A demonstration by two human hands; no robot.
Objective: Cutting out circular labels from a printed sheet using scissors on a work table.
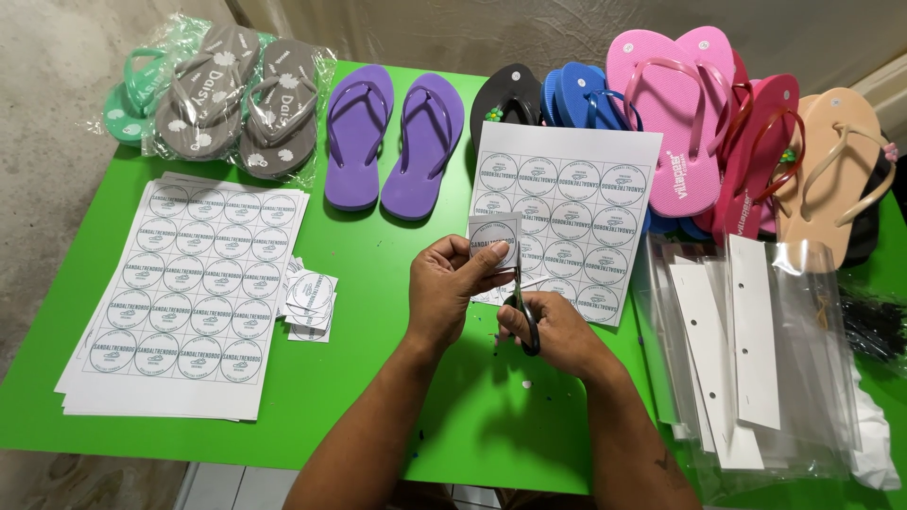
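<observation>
Green covers the whole surface (378, 397), whose near and left edges show while the right end runs out of view. At far left, teal and grey flip-flops (222, 99) lie in a crinkled clear bag, the teal pair half hidden beneath the grey. Below them sits a stack of printed label sheets (184, 293), each with rows of round labels; how many sheets lie in the stack cannot be told. Just beside its right edge is a small heap of cut-out labels (310, 304). Behind, a purple pair of flip-flops (392, 142) lies flat and uncovered. The left hand (452, 283) pinches a small square label piece (495, 238) between thumb and fingers, held up above the surface; its lower edge is covered by the thumb. The right hand (557, 331) is closed through the handles of black scissors (522, 307), whose blades point up at the piece and are mostly hidden behind the paper and fingers, so how far they gape cannot be made out. Under both lies a partly cut label sheet (586, 189), its near left corner masked by the hands. Behind it a black flip-flop and blue ones peek out, overlapped by a pile of pink, red and tan flip-flops (737, 123). At right, clear bags with white card headers (756, 349) overlap in a loose heap, their edges hard to separate.
</observation>
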